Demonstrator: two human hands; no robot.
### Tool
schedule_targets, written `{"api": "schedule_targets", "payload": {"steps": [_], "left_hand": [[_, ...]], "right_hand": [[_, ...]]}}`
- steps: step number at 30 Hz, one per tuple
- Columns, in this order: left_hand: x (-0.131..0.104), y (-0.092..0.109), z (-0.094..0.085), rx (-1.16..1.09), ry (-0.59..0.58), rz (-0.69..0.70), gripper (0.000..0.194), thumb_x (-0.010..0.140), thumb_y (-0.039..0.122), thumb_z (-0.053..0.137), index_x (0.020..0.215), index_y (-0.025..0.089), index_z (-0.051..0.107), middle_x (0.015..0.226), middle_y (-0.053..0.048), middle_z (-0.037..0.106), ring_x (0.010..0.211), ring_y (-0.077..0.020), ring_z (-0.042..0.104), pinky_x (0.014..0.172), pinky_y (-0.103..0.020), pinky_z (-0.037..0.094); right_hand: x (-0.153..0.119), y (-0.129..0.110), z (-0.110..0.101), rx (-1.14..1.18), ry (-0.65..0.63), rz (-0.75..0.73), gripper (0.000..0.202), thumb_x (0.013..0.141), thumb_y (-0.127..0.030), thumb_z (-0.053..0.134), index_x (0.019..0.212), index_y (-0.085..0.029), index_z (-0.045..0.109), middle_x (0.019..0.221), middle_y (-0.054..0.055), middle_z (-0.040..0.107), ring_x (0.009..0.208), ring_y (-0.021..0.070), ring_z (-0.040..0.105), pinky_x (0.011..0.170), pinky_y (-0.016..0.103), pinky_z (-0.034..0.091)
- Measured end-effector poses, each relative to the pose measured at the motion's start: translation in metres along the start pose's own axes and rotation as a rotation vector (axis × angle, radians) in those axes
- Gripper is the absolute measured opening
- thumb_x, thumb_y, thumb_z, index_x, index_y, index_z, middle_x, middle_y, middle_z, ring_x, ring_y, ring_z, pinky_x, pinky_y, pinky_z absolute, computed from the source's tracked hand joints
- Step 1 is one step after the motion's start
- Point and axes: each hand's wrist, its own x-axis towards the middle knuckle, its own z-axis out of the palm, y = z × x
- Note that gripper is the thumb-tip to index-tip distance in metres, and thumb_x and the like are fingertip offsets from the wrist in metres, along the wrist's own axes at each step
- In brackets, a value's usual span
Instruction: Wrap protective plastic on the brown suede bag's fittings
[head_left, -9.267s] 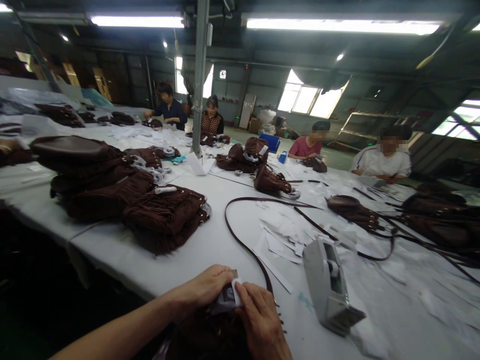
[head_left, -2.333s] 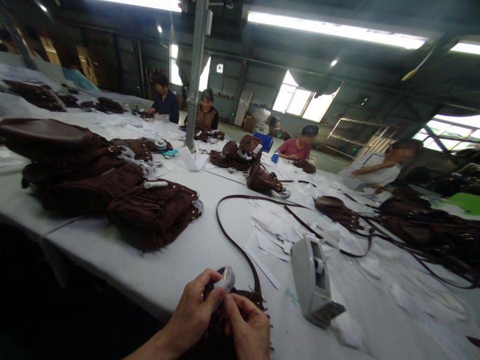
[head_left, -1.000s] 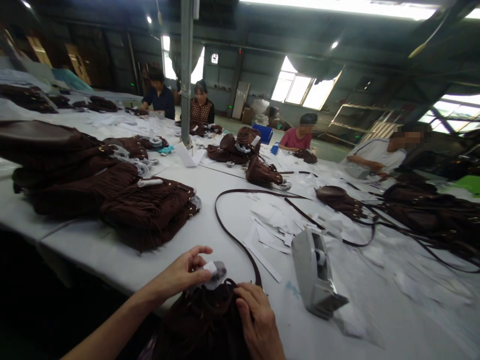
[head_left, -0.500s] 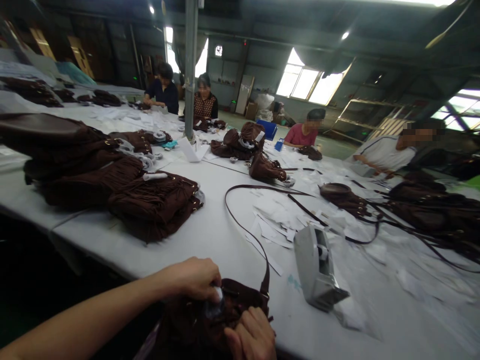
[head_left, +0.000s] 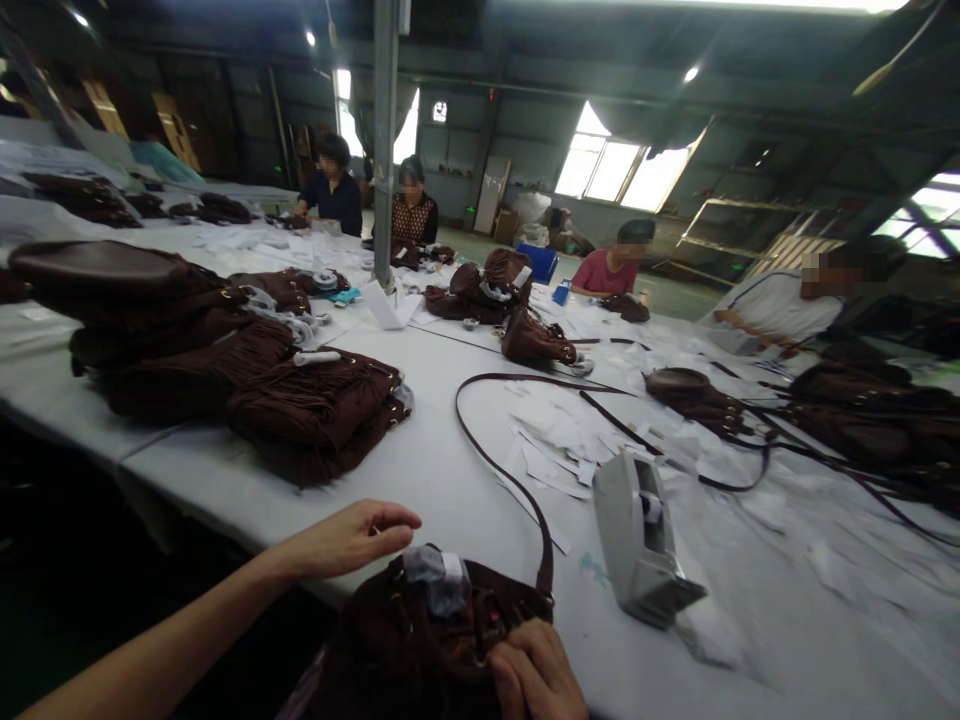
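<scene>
A dark brown bag (head_left: 375,650) with metal eyelets lies at the table's near edge, in front of me. Clear plastic wrapping with a white strip (head_left: 442,582) sits at its opening. My left hand (head_left: 356,540) hovers just left of the wrapping, fingers stretched out and holding nothing. On the bag's right side, my right hand (head_left: 538,672) has its fingers curled around the bag's edge; the fingertips are partly hidden. From the bag's right end a long brown strap (head_left: 491,455) loops away over the white table.
Beyond the strap's right side stands a grey tape dispenser (head_left: 645,545). Stacked brown bags (head_left: 315,410) lie at left, more bags (head_left: 870,420) at right. Paper scraps (head_left: 551,440) litter the white table (head_left: 420,450). A metal post (head_left: 385,150) rises mid-table. Several people sit around the far sides.
My left hand has let go of the plastic wrapping and moved left, its fingers opening. My right hand stays on the bag. The view has shifted slightly.
</scene>
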Motion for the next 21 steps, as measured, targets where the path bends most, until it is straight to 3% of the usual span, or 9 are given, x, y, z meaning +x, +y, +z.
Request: {"api": "schedule_targets", "payload": {"steps": [4,7,10,14,21], "left_hand": [[-0.011,-0.013,0.027,-0.152,0.111,-0.025,0.055,0.078,0.040,0.067,0.129,0.020,0.056,0.119,-0.006,0.067,0.103,-0.0239,0.061,0.088,-0.030,0.046],[-0.003,-0.025,0.047,-0.308,0.218,0.017,0.047,0.075,0.030,0.069,0.119,0.017,0.062,0.107,-0.005,0.070,0.097,-0.0245,0.062,0.086,-0.031,0.047],[0.006,-0.037,0.055,-0.412,0.300,0.011,0.041,0.076,0.027,0.065,0.115,0.013,0.063,0.102,-0.007,0.071,0.093,-0.0248,0.063,0.083,-0.032,0.048],[0.005,-0.039,0.045,-0.424,0.331,0.034,0.044,0.077,0.027,0.065,0.118,0.013,0.061,0.106,-0.008,0.070,0.097,-0.0252,0.062,0.087,-0.033,0.048],[-0.014,-0.002,0.012,-0.440,0.266,0.210,0.046,0.077,0.027,0.069,0.122,0.018,0.061,0.115,-0.005,0.069,0.106,-0.0243,0.061,0.093,-0.030,0.046]], "right_hand": [[0.016,0.018,-0.003,-0.101,0.025,0.031,0.017,0.095,-0.015,0.043,0.089,-0.019,0.059,0.083,0.005,0.059,0.080,0.0199,0.054,0.077,0.036,0.041],[0.019,0.030,0.000,-0.189,0.069,0.115,0.023,0.098,-0.019,0.040,0.080,-0.020,0.054,0.073,0.003,0.057,0.071,0.0183,0.053,0.070,0.034,0.040],[0.012,0.031,0.002,-0.229,0.106,0.123,0.030,0.099,-0.023,0.040,0.069,-0.022,0.046,0.062,-0.001,0.049,0.061,0.0171,0.047,0.063,0.032,0.038],[0.002,0.015,-0.005,-0.252,0.157,0.072,0.032,0.098,-0.021,0.041,0.066,-0.022,0.041,0.058,-0.002,0.044,0.058,0.0157,0.044,0.062,0.031,0.037],[0.009,-0.034,-0.034,-0.255,0.353,-0.224,0.028,0.094,-0.016,0.048,0.067,-0.020,0.050,0.049,-0.004,0.044,0.049,0.0131,0.041,0.062,0.032,0.035]]}}
